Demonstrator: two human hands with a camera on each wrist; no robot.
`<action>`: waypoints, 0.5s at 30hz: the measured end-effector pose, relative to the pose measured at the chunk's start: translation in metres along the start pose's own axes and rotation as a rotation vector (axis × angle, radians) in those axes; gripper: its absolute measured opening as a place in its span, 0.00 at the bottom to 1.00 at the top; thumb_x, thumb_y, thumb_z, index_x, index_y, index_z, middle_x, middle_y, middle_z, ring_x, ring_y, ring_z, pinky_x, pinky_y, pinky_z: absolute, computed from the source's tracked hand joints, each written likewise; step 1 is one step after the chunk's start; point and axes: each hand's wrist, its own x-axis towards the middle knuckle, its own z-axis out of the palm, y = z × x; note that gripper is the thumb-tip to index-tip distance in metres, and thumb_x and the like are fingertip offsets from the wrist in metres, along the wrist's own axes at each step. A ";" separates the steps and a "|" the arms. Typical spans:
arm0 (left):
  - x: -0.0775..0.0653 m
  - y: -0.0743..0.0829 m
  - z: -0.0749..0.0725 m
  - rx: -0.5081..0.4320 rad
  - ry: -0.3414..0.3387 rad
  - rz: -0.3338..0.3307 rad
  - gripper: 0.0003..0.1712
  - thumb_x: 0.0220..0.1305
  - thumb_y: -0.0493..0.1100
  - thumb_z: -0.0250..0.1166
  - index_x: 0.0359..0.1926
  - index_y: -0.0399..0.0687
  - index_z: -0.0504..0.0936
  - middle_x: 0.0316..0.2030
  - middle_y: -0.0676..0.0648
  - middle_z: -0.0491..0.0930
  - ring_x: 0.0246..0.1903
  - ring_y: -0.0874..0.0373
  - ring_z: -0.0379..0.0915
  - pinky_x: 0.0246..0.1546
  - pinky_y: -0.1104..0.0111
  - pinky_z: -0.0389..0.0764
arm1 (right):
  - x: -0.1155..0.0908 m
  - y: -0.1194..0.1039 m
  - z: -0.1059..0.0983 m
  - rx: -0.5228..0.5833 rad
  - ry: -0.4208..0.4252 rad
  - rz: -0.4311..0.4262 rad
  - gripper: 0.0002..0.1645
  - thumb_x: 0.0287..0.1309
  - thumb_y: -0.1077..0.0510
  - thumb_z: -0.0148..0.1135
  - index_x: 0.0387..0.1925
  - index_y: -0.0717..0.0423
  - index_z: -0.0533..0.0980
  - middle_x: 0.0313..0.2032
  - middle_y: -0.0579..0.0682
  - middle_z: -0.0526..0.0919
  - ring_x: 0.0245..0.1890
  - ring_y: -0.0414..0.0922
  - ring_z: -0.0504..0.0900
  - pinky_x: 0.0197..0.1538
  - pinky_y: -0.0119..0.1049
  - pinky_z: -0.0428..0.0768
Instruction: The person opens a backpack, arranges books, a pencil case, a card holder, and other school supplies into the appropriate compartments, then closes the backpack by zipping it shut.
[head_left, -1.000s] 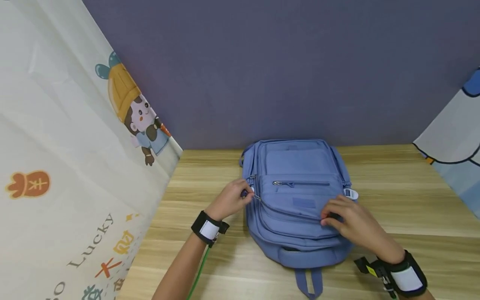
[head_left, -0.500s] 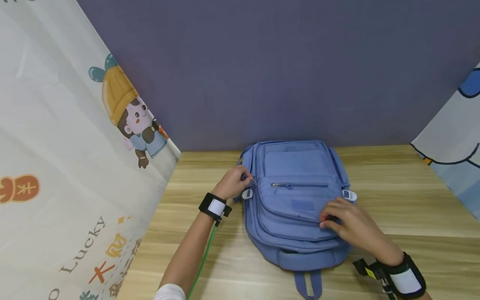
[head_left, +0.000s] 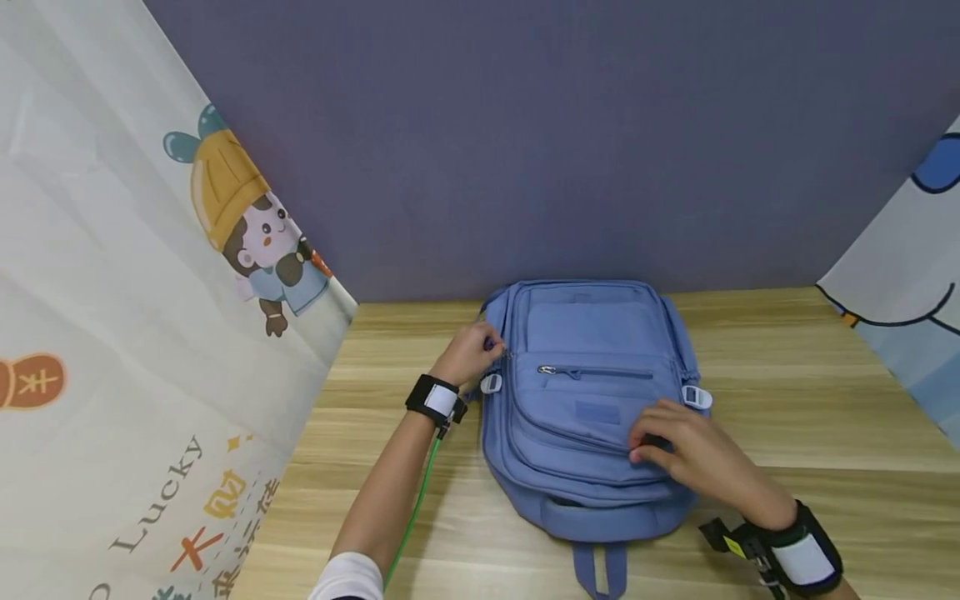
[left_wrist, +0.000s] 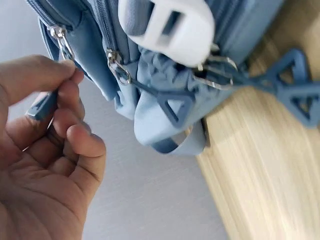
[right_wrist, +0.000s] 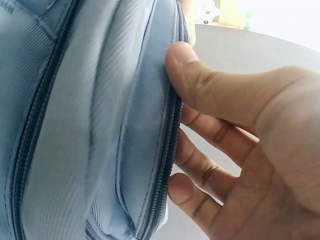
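A blue backpack (head_left: 585, 325) lies front side up on the wooden table, its top loop toward me. My left hand (head_left: 467, 354) is at the bag's left side. In the left wrist view its thumb and index finger pinch a blue zipper pull (left_wrist: 44, 105) hanging from a metal slider (left_wrist: 59, 34). My right hand (head_left: 675, 442) grips the front pocket's edge near the lower right. The right wrist view has the thumb (right_wrist: 192, 75) on one side of the dark zipper track (right_wrist: 167, 165) and fingers on the other side.
Two more zipper pulls, one a blue triangle (left_wrist: 175, 105), hang beside a white buckle (left_wrist: 172, 30) at the bag's side. A short zipper (head_left: 600, 372) crosses the front. A dark panel (head_left: 525, 150) stands behind the table (head_left: 787, 375); a printed curtain (head_left: 97, 250) hangs at left.
My left hand has moved up the bag's left side, away from me, drawing the zipper pull along the track. The right hand keeps its grip at nearly the same spot on the pocket edge.
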 end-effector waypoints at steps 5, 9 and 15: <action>-0.002 0.000 -0.006 -0.022 -0.019 -0.038 0.05 0.70 0.38 0.70 0.38 0.40 0.88 0.41 0.44 0.87 0.34 0.57 0.77 0.38 0.67 0.79 | 0.005 0.005 -0.001 0.009 -0.039 -0.001 0.21 0.46 0.58 0.84 0.31 0.32 0.80 0.33 0.24 0.78 0.37 0.30 0.76 0.46 0.36 0.80; -0.004 0.000 -0.008 -0.045 -0.058 -0.064 0.06 0.71 0.39 0.69 0.40 0.40 0.89 0.41 0.44 0.86 0.33 0.59 0.76 0.36 0.69 0.78 | 0.006 0.007 -0.003 0.015 -0.068 0.000 0.20 0.48 0.58 0.83 0.31 0.32 0.79 0.33 0.24 0.77 0.37 0.30 0.75 0.44 0.38 0.79; -0.007 -0.002 -0.006 -0.075 -0.074 -0.077 0.06 0.71 0.39 0.69 0.40 0.40 0.89 0.40 0.44 0.86 0.31 0.58 0.75 0.35 0.69 0.78 | 0.005 0.010 -0.005 0.006 -0.090 0.010 0.19 0.48 0.58 0.83 0.31 0.33 0.80 0.33 0.25 0.77 0.36 0.30 0.74 0.41 0.37 0.79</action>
